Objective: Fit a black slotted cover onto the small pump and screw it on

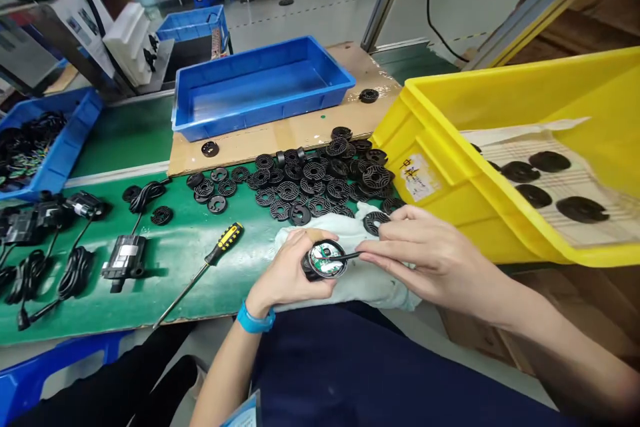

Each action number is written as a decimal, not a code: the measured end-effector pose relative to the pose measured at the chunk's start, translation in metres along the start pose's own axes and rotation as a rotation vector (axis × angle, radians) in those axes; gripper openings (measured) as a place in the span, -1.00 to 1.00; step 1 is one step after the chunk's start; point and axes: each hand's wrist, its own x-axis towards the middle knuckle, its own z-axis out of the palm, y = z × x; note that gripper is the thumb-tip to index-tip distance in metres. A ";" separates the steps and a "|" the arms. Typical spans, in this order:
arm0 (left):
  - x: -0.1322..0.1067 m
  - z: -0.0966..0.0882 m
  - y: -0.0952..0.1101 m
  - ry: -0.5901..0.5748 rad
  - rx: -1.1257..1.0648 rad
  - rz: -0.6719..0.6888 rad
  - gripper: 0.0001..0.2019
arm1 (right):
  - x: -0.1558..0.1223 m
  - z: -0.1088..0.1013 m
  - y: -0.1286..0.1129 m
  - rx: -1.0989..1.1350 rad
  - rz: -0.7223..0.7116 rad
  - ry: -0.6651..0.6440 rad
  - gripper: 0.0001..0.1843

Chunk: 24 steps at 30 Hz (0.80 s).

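1. Right at the bench edge, the left hand (pixel 285 268) is grasping a round black housing (pixel 309 265), its fingers wrapped around the rim, apparently to turn the open face and its green circuit board (pixel 325 265) up toward the eyes.
2. Just beside it, the right hand (pixel 425 260) is pinching a slim black tool (pixel 347 257), possibly tweezers, and its tip is reaching over the board. The two hands are working close together, which seems to steady the fine tip.
3. Under both hands, a white cloth (pixel 345 293) is lying bunched, probably as padding for delicate parts.
4. To the left, a yellow-handled screwdriver (pixel 225 243) is resting on the green bench mat (pixel 65 323), within easy reach, beside cabled black units (pixel 124 257).
5. Farther up the mat, black slotted discs (pixel 315 180) are lying heaped, which keeps them near the hands.
6. To the right, a yellow crate (pixel 395 140) is tilting toward the bench, seemingly to show more discs on paper inside.
7. Farthest off, a blue tray (pixel 230 120) is standing on cardboard, with nothing visible inside.
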 end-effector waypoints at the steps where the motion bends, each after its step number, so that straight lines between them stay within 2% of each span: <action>1: 0.000 0.000 -0.001 0.004 -0.013 0.009 -0.41 | 0.001 -0.001 0.001 0.007 0.004 -0.023 -0.77; 6: -0.001 -0.001 -0.001 -0.025 -0.019 0.013 -0.41 | 0.003 -0.006 0.003 0.053 0.038 -0.102 -0.76; 12: -0.002 0.001 -0.001 -0.059 -0.008 0.014 -0.36 | 0.008 -0.011 0.001 0.008 0.044 -0.206 -0.74; 19: -0.002 0.006 -0.006 -0.040 0.000 0.041 -0.40 | 0.020 -0.012 -0.009 -0.201 -0.062 -0.189 -0.65; 24: -0.002 0.009 -0.002 -0.028 -0.025 0.072 -0.40 | 0.019 -0.009 -0.013 -0.215 -0.071 -0.179 -0.67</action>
